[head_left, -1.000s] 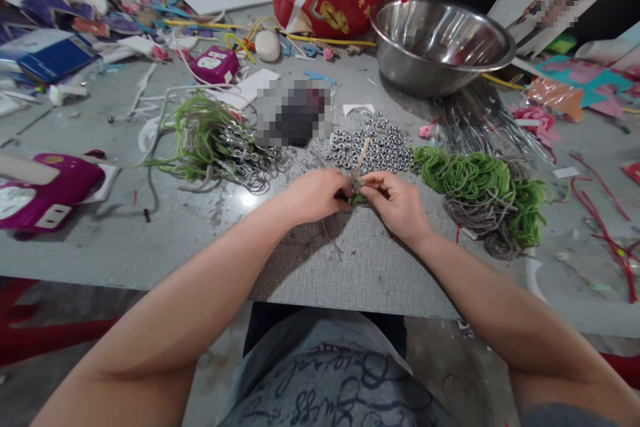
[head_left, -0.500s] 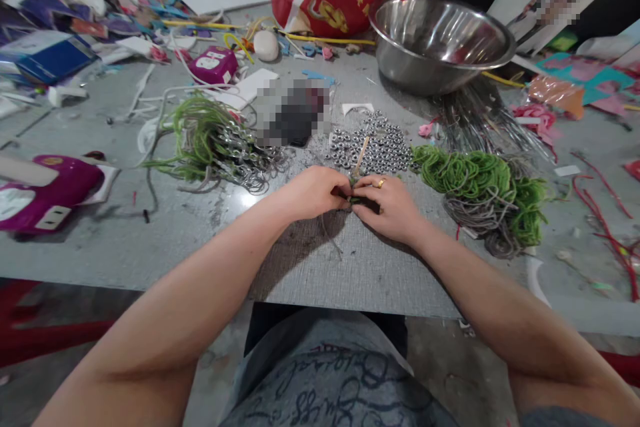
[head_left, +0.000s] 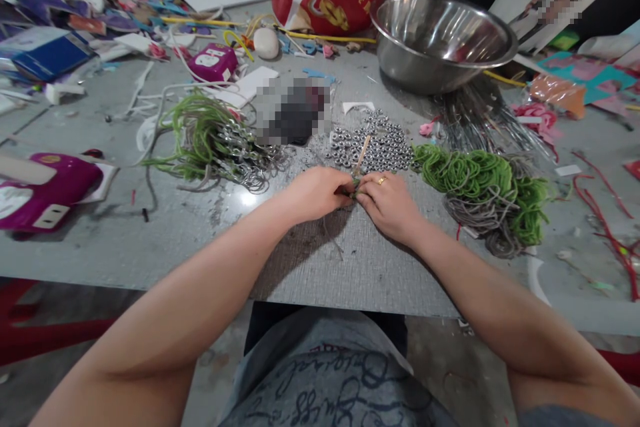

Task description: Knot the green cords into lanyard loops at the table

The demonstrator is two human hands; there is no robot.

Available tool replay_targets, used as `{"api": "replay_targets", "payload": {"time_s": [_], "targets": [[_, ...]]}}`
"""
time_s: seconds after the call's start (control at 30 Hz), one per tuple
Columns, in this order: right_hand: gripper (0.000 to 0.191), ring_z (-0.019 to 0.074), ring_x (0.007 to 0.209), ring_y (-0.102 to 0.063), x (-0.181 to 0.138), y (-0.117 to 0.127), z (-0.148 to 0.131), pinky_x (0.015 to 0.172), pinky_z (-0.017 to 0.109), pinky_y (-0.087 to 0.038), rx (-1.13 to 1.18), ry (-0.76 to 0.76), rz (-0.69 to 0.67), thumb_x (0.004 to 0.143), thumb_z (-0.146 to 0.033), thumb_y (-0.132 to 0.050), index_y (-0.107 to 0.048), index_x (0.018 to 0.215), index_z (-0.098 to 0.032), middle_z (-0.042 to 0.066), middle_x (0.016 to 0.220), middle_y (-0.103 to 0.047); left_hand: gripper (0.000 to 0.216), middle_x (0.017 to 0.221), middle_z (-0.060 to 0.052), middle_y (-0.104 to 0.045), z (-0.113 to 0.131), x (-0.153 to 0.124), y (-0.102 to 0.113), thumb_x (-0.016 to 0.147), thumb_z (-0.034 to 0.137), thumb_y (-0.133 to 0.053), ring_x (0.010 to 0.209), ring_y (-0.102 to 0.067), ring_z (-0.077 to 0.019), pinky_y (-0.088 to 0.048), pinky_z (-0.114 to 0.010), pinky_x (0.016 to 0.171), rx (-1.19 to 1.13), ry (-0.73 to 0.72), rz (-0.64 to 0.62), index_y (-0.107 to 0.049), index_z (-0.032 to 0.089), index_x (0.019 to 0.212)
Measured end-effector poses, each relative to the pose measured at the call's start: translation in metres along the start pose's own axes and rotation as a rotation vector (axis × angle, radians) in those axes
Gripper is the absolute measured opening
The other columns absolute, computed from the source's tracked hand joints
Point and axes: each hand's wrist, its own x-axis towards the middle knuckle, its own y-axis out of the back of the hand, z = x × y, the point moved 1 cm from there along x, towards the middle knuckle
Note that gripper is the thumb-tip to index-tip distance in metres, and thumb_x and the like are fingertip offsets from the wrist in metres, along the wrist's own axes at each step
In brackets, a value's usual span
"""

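Cord (head_left: 355,193), green and grey, sits mostly hidden between left hand (head_left: 323,192) and right hand (head_left: 389,205), inboard of the table's (head_left: 310,273) near edge; both pinch it narrowly. Judged light, soft, limp — best gripped short, by fingertips. Versus one second earlier, the right hand is rolled over — its ring (head_left: 382,181) now shows.

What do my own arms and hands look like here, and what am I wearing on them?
The left forearm and right forearm look bare, with no watch or bracelet. Neither hand is gloved. The right hand wears a slim, gold-coloured ring; none shows on the left hand. A grey fabric sleeve covers part of the right upper arm.
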Motion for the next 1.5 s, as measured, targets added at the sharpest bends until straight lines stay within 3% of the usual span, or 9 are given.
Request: {"api": "replay_targets", "payload": {"time_s": [0.17, 0.4, 0.57, 0.7, 0.8, 0.9, 1.07, 1.3, 1.5], "targets": [[0.02, 0.0235, 0.085, -0.053, 0.0, 0.002, -0.003, 0.073, 0.036, -0.034, -0.095, -0.01, -0.02, 0.088, -0.021, -0.045, -0.063, 0.083, -0.016, 0.009, 0.091, -0.065, 0.013, 0.069, 0.001, -0.064, 0.001, 0.0, -0.001, 0.076, 0.023, -0.059, 0.063, -0.056, -0.0129, -0.034, -0.023, 0.057, 0.02, 0.007, 0.005, -0.068, 0.02, 0.085], [0.014, 0.0237, 0.092, -0.055, 0.002, 0.005, 0.01, 0.078, 0.037, -0.036, 0.029, -0.111, -0.019, 0.084, -0.033, -0.055, -0.061, 0.085, -0.02, 0.006, 0.094, -0.065, 0.015, 0.071, 0.001, -0.066, 0.001, 0.001, -0.001, 0.077, 0.025, -0.058, 0.065, -0.057, -0.0131, -0.036, -0.023, 0.058, 0.039, 0.018, 0.005, -0.068, 0.02, 0.088], [0.044, 0.0279, 0.109, -0.049, -0.003, 0.01, 0.025, 0.09, 0.042, -0.035, 0.096, -0.067, -0.09, 0.067, -0.047, -0.071, -0.06, 0.101, -0.021, 0.008, 0.115, -0.06, 0.016, 0.072, 0.001, -0.066, 0.001, 0.0, -0.001, 0.077, 0.025, -0.058, 0.066, -0.058, -0.0137, -0.037, -0.024, 0.059, 0.026, 0.017, 0.011, -0.068, 0.021, 0.088], [0.055, 0.0279, 0.115, -0.045, -0.01, 0.011, 0.028, 0.095, 0.044, -0.032, 0.099, -0.029, -0.131, 0.067, -0.052, -0.069, -0.056, 0.112, -0.023, 0.007, 0.123, -0.055, 0.016, 0.071, 0.001, -0.065, 0.002, -0.001, -0.002, 0.077, 0.026, -0.057, 0.065, -0.057, -0.0137, -0.036, -0.024, 0.058, 0.038, 0.024, 0.004, -0.068, 0.021, 0.089], [0.045, 0.0267, 0.113, -0.046, -0.012, 0.016, 0.023, 0.093, 0.043, -0.032, 0.096, -0.007, -0.014, 0.074, -0.049, -0.063, -0.058, 0.11, -0.022, 0.008, 0.12, -0.056, 0.017, 0.072, 0.001, -0.066, 0.002, -0.001, -0.002, 0.077, 0.026, -0.057, 0.066, -0.058, -0.014, -0.037, -0.024, 0.059, 0.035, 0.021, 0.006, -0.067, 0.021, 0.09], [0.025, 0.0232, 0.1, -0.051, -0.012, 0.022, 0.013, 0.088, 0.041, -0.03, 0.025, 0.078, 0.11, 0.084, -0.042, -0.053, -0.066, 0.096, -0.024, 0.006, 0.103, -0.062, 0.018, 0.073, 0.0, -0.066, 0.002, -0.001, -0.001, 0.077, 0.025, -0.056, 0.067, -0.058, -0.0142, -0.037, -0.024, 0.06, 0.044, 0.006, 0.008, -0.067, 0.02, 0.091], [0.028, 0.021, 0.084, -0.049, -0.012, 0.023, 0.006, 0.075, 0.037, -0.029, -0.099, 0.203, -0.049, 0.086, -0.044, -0.05, -0.071, 0.093, -0.027, 0.005, 0.085, -0.064, 0.015, 0.071, 0.001, -0.065, 0.002, -0.001, 0.0, 0.077, 0.026, -0.057, 0.065, -0.057, -0.0136, -0.036, -0.024, 0.057, 0.04, 0.025, 0.006, -0.066, 0.02, 0.088], [0.035, 0.0152, 0.07, -0.048, -0.013, 0.028, 0.013, 0.072, 0.033, -0.03, 0.18, 0.366, -0.257, 0.088, -0.046, -0.047, -0.074, 0.081, -0.026, 0.001, 0.063, -0.057, 0.015, 0.07, 0.001, -0.065, 0.002, -0.001, -0.001, 0.078, 0.026, -0.056, 0.064, -0.057, -0.0134, -0.036, -0.024, 0.057, 0.028, 0.032, 0.019, -0.066, 0.02, 0.088], [0.037, 0.0118, 0.062, -0.047, -0.015, 0.03, 0.012, 0.071, 0.032, -0.032, 0.314, 0.413, -0.342, 0.087, -0.047, -0.048, -0.073, 0.074, -0.023, -0.001, 0.057, -0.052, 0.018, 0.077, -0.002, -0.066, 0.007, -0.004, -0.003, 0.081, 0.03, -0.051, 0.072, -0.06, -0.0171, -0.038, -0.026, 0.059, 0.109, 0.058, 0.013, -0.062, 0.02, 0.091]]}}
